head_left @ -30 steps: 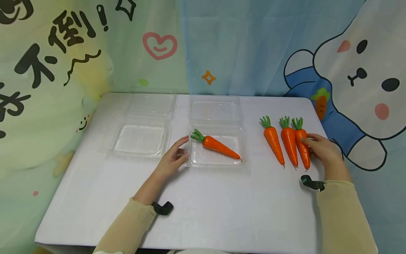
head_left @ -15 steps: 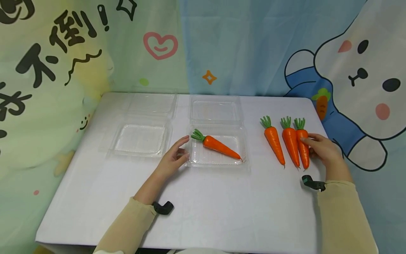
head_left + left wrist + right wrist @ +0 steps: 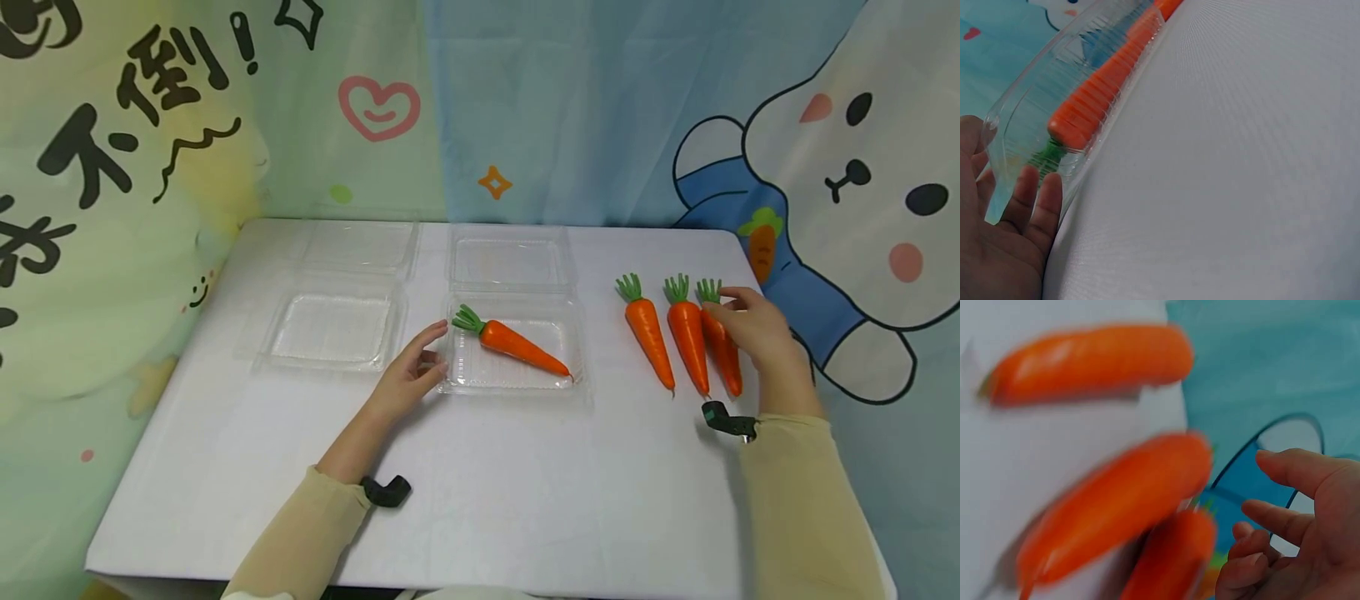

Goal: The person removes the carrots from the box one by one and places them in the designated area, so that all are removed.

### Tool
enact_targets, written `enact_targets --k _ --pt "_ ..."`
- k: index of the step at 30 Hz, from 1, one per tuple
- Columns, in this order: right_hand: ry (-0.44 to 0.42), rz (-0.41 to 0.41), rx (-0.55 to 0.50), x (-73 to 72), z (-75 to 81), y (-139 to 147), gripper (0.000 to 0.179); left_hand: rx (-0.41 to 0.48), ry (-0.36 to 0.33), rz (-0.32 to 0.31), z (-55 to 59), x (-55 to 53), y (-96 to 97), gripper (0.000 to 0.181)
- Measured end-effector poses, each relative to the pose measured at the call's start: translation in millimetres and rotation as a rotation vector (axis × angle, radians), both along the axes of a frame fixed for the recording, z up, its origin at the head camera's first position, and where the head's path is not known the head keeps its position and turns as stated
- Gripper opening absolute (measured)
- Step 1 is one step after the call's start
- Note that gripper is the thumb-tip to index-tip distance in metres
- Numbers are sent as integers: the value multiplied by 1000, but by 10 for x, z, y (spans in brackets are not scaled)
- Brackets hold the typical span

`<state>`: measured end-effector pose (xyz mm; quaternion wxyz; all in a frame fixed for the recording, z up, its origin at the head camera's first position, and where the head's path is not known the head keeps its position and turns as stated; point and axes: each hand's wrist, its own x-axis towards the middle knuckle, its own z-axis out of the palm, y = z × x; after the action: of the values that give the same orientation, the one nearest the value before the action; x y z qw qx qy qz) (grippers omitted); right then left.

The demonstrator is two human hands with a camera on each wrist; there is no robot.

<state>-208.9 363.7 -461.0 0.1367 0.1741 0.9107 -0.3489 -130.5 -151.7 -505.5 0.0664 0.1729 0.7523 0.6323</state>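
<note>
My left hand (image 3: 408, 375) rests at the left side of a clear plastic clamshell box (image 3: 510, 387), its relaxed fingertips against the wall. Inside that box lies an orange toy carrot (image 3: 521, 346) with a green top, slanting down to the right; the left wrist view shows this carrot (image 3: 1094, 103) through the ribbed plastic. On the right, my right hand (image 3: 757, 329) is over the upper part of the rightmost carrot (image 3: 723, 358), near its green top. The right wrist view has the thumb and index finger of this hand (image 3: 1304, 525) spread apart, beside the blurred carrots.
Two more carrots, the middle one (image 3: 688, 342) and the left one (image 3: 651, 346), lie beside the rightmost. A second clear clamshell box (image 3: 330, 333) stands open on the left. Behind the white table (image 3: 525, 492) hangs a printed cloth (image 3: 570, 108).
My right hand has moved up along the rightmost carrot toward its green top. That carrot's lower end has swung right, away from the middle carrot. My left hand has stayed put.
</note>
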Motion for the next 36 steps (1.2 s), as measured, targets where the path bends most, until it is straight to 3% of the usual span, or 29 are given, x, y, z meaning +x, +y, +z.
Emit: enact_targets --k 6,13,19,28,36 --pt "90 143 -11 -95 235 -405 82 -3 4 3 1 7 -2 57" --pt "62 295 -42 -185 501 -857 76 8 17 -1 -11 8 3 57" --pt "39 473 -15 -258 638 -1164 66 12 12 0 -17 8 -1 57" --pt "-24 683 -70 -347 580 -1559 50 -5 -13 12 25 23 8 57" --pt "-85 830 -123 -431 457 -1822 49 -18 -18 11 40 30 11 57"
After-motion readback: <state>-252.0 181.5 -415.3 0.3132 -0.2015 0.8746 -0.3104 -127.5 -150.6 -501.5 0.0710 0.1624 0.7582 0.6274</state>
